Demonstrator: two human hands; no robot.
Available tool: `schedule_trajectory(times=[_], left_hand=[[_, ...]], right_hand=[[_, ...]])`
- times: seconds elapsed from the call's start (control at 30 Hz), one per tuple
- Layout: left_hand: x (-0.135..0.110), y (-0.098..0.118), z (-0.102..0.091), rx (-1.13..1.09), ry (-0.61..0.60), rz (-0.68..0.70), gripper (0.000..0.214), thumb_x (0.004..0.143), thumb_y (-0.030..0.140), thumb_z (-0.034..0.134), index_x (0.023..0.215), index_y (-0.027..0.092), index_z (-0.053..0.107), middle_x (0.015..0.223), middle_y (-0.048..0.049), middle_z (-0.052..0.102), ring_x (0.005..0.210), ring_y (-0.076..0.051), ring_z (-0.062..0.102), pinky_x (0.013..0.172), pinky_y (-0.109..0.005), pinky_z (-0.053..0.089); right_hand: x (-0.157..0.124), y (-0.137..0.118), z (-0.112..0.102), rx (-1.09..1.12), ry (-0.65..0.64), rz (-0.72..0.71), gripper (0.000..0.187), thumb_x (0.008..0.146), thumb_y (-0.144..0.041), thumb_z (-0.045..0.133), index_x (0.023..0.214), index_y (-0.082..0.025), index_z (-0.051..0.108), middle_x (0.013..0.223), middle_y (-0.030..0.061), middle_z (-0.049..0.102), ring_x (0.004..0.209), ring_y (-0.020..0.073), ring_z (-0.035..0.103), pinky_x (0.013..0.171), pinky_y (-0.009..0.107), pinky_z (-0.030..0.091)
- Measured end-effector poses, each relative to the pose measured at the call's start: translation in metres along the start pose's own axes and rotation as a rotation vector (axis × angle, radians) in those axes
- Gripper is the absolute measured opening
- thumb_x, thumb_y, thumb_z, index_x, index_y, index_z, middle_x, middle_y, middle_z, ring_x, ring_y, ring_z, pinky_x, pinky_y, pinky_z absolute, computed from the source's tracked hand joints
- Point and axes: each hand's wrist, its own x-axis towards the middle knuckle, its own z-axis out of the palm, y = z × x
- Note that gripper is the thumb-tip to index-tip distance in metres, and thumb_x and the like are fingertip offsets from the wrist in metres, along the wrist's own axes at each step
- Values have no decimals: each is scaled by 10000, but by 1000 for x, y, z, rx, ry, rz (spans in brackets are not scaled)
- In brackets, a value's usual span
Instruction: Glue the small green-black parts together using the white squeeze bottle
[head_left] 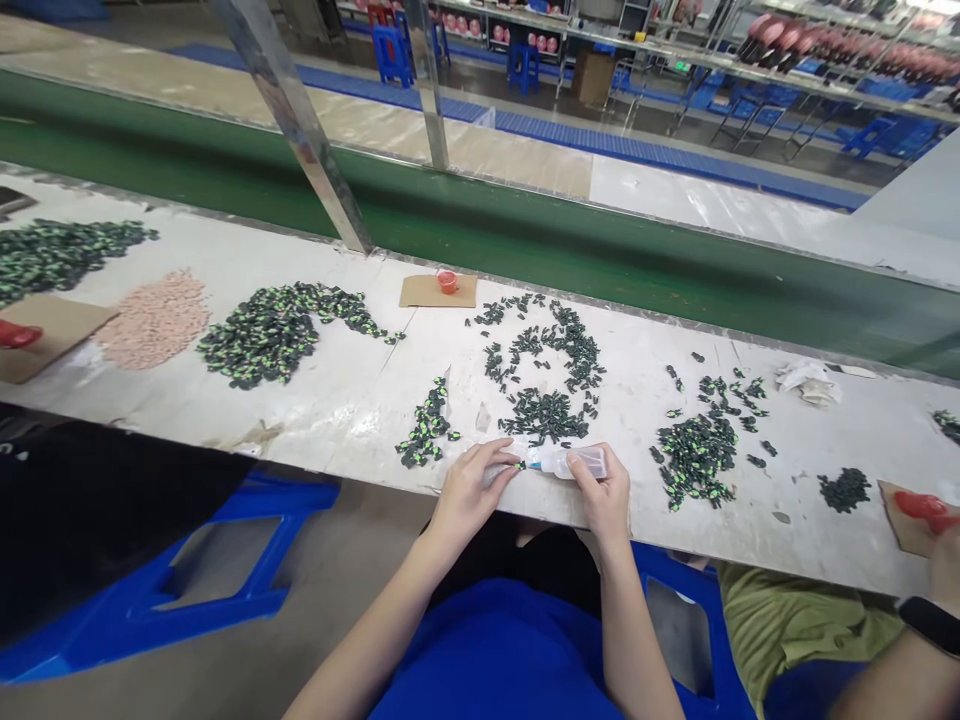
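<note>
My left hand [474, 485] pinches a small black part [520, 465] between thumb and fingertips, above the front edge of the white bench. In my right hand [606, 490] is a clear squeeze bottle [574, 462], lying nearly level, its fine nozzle tip pointing left at the part. Whether the tip touches the part I cannot tell. Just beyond my hands lies a heap of small dark parts [546, 412], with more scattered in a ring behind it. To the left of my left hand sits a small pile of black-and-green parts [426, 428].
Larger black-and-green piles [262, 330] and pink pieces [154, 318] lie left; another black-and-green pile [696, 455] lies right. A red cap [447, 282] rests on cardboard [416, 291]. A metal post [300, 130] rises behind the bench. At far right is a co-worker's arm [911, 640].
</note>
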Motion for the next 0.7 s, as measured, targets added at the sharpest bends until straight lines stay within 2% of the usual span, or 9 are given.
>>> schedule_trajectory(times=[0.13,0.33,0.43,0.5,0.6,0.7], left_hand=[[0,1,0,5,8,4,277,853,207,591,1126,222,543,911,-23,745,977,-198,677,907,-381,525],[0,1,0,15,9,10,265,856,216,582,1119,220,552,909,-28,742,966,-196,682,899,-373,530],[0,0,1,14,19,29,250,859,221,574,1109,225,562,896,-28,740,942,-195,686,875,-366,540],[-1,-1,1,12,23,44,238,864,226,566,1102,229,569,896,-30,736,930,-194,685,863,-363,545],[-2,-1,1,18,26,53,231,866,232,564,1097,229,573,900,-32,733,929,-196,680,862,-368,546],[-3,-2,1,19,36,60,230,866,230,570,1096,226,570,900,-32,731,928,-195,677,867,-369,544]], right_hand=[[0,0,0,-11,-16,-9,301,718,-466,630,647,-200,508,551,-36,509,527,128,442,505,241,350],[-1,2,0,21,26,-38,306,730,-455,630,627,-198,502,535,-48,468,507,115,416,486,236,340],[-3,8,-7,113,128,-59,286,751,-454,624,689,-191,532,568,-37,508,499,117,449,490,244,374],[-3,13,-16,163,230,-72,278,743,-442,649,778,-190,539,648,-14,571,542,135,522,529,261,426],[3,17,-30,186,349,-109,373,644,-383,751,827,-212,475,743,0,612,675,166,613,657,304,489],[15,19,-39,165,431,-126,467,568,-335,800,805,-229,412,769,-10,607,730,164,625,739,334,501]])
